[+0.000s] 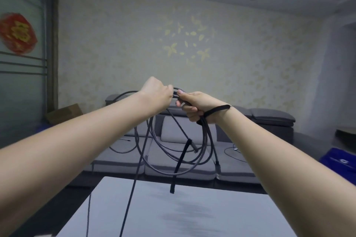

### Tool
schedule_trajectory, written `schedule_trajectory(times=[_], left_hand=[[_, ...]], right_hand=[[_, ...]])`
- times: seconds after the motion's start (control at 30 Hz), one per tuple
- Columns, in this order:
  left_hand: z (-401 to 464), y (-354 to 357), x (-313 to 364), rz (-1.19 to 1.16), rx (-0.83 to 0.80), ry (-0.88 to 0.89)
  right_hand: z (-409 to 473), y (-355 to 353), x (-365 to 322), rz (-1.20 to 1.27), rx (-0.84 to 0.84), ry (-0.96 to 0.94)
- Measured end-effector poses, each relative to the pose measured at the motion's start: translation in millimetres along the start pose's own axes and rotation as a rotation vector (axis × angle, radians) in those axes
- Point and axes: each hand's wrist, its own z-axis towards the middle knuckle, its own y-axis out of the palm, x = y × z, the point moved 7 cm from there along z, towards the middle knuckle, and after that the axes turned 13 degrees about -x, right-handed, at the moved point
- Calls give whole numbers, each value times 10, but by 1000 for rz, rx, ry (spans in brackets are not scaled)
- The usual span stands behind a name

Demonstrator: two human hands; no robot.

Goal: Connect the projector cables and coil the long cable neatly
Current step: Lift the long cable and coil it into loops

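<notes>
both hands are raised close together, clamped on the top of the coiled cable point(174, 159): the left hand point(157, 95) closes over the bundle, the right hand point(196, 107) grips it just beside, a black strap point(217, 109) across its back. i'd keep the loops even and gathered, then feed in the loose tail point(131, 194) hanging below to the pale, smooth counter point(192, 213). the cable looks round, dark, rubbery and springy. a flat black tie point(180, 163) dangles below the hands.

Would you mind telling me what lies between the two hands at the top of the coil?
In the head view, only a short stretch of the bundled cable spans the small gap between the left hand and right hand; both grip it.
</notes>
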Motion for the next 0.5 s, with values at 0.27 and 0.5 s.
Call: schedule_trajectory(times=[0.27, 0.5], left_hand=[[23, 245, -95, -383, 69, 125], [-36, 596, -121, -809, 32, 333]], right_hand=[[-54, -81, 53, -2, 0, -27], [-209, -222, 146, -73, 41, 28]])
